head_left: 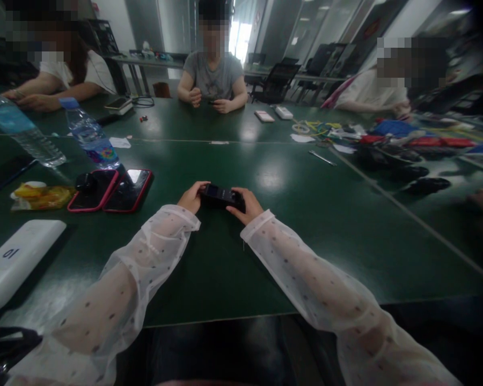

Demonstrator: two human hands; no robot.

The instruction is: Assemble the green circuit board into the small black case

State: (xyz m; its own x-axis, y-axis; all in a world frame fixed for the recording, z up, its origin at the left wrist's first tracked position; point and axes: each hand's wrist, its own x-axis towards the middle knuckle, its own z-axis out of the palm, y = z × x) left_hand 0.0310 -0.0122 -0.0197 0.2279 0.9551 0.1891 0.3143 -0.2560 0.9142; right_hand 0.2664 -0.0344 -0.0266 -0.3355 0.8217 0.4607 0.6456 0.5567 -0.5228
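Observation:
Between my two hands is a small black device point(221, 197) with a little screen at its left end, held lengthwise over the green table point(209, 268). My left hand point(192, 197) grips its left end, fingers curled round the edge. On the other end, my right hand point(247, 205) is closed with the thumb along the near side and the fingers over the far side. What kind of device it is I cannot make out. To the left lie two phones in red cases point(131, 190), with a small round black object point(85, 182) on the left one.
Two water bottles point(90, 136) stand at the left, near a yellow wrapper point(44, 197) and a white power bank point(22, 262). A wrench point(322, 158) and a heap of cables and tools point(402, 139) lie at the right. Several people sit round the table.

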